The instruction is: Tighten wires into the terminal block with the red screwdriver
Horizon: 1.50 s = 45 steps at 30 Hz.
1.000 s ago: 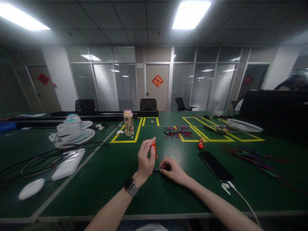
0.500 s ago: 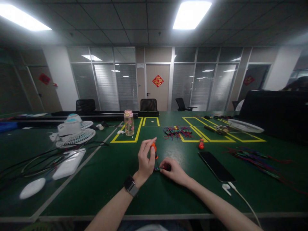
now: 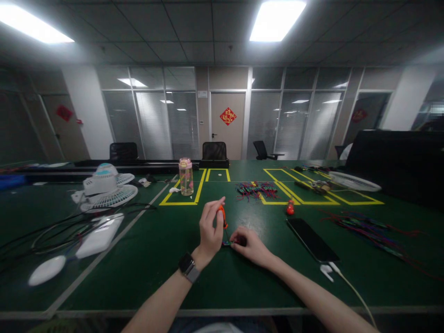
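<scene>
My left hand, with a watch on its wrist, is closed round the orange and black handle of a screwdriver. The screwdriver stands nearly upright, its thin shaft pointing down at a small green circuit board on the table. Pinched at the board's right end are the thumb and fingertips of my right hand. Whether the tip sits in a screw is too small to tell. Beyond the hands lies a pile of circuit boards with red and blue wires.
A phone on a white cable and more wired boards lie to the right, near a small red object. A bottle stands farther back. White fan parts, a white case and cables are on the left.
The orange handle has turned or shifted slightly within my left hand. My right hand and the circuit board have stayed in place.
</scene>
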Tool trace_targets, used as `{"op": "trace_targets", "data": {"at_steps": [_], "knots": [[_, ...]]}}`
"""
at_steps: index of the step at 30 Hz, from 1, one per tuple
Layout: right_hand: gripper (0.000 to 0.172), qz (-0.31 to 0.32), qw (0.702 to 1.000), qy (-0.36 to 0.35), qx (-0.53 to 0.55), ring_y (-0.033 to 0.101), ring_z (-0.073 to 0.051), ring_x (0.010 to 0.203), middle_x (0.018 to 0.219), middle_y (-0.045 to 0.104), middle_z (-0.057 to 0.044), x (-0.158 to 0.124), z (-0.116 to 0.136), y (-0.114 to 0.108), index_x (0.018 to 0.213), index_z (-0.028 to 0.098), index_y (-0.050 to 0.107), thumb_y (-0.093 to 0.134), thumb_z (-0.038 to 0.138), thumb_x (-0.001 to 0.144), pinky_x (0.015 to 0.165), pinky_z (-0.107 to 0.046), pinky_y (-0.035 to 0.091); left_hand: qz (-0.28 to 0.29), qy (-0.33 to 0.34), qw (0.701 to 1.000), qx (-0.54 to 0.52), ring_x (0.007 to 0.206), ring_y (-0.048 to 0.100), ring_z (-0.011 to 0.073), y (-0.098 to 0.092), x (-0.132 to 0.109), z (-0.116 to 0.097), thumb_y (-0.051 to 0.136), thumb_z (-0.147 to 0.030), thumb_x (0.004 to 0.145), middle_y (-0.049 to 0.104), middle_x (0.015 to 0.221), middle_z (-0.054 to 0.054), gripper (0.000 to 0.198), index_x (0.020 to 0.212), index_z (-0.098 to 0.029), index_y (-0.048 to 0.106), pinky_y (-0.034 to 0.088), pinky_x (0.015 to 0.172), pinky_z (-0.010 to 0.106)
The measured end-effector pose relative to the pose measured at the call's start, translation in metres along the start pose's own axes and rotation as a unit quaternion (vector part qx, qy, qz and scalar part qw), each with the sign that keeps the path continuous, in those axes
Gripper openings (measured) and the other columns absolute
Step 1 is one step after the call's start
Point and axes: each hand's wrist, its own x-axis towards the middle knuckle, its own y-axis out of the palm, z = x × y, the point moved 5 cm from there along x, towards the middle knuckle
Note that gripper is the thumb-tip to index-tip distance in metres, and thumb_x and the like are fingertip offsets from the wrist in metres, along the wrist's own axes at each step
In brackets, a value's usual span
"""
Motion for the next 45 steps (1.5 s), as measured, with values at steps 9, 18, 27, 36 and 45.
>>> {"op": "trace_targets", "data": {"at_steps": [9,18,27,36,45], "knots": [[0.014,-0.003,1.000,0.009,0.008,0.055,-0.015,0.069,0.074,0.061,-0.001,0.0001,0.0008,-0.0004,0.076,0.015,0.065,0.062,0.003,0.069,0.065,-0.025,0.042,-0.022,0.029,0.999,0.039,0.087,0.055,0.0137,-0.0016,0.0021,-0.0054,0.057,-0.021,0.091,0.051,0.095,0.003,0.021,0.111,-0.022,0.065,0.049,0.078,0.025],[0.013,0.000,1.000,0.012,0.006,0.056,-0.016,0.070,0.076,0.062,-0.002,-0.0005,0.0036,-0.0016,0.077,0.015,0.066,0.063,0.004,0.070,0.065,-0.025,0.043,0.007,-0.010,1.000,0.000,0.099,0.059,0.0171,0.0004,-0.0014,0.0024,0.037,-0.017,0.097,0.059,0.107,0.008,0.035,0.126,-0.019,0.056,0.049,0.086,0.030],[0.014,-0.002,1.000,0.006,0.005,0.054,-0.015,0.070,0.074,0.060,-0.001,0.0000,-0.0004,0.0009,0.076,0.015,0.064,0.062,0.003,0.070,0.064,-0.024,0.041,-0.031,0.019,0.998,0.048,0.085,0.056,0.0143,-0.0023,0.0020,-0.0046,0.057,-0.023,0.091,0.051,0.092,0.003,0.018,0.107,-0.021,0.066,0.050,0.076,0.026],[0.013,-0.001,1.000,0.005,0.014,0.054,-0.015,0.069,0.074,0.059,0.000,-0.0002,-0.0002,0.0003,0.076,0.015,0.064,0.063,0.004,0.070,0.063,-0.024,0.041,0.011,-0.015,1.000,0.001,0.099,0.059,0.0171,0.0007,-0.0018,0.0029,0.038,-0.017,0.097,0.061,0.107,0.008,0.033,0.126,-0.019,0.055,0.050,0.086,0.031],[0.014,-0.003,1.000,0.004,0.010,0.054,-0.014,0.069,0.073,0.059,0.000,-0.0006,0.0005,0.0001,0.076,0.016,0.064,0.062,0.003,0.070,0.064,-0.024,0.041,-0.004,0.009,1.000,0.028,0.092,0.058,0.0160,0.0003,0.0009,-0.0032,0.051,-0.022,0.094,0.054,0.098,0.005,0.018,0.108,-0.021,0.063,0.051,0.079,0.029]]}}
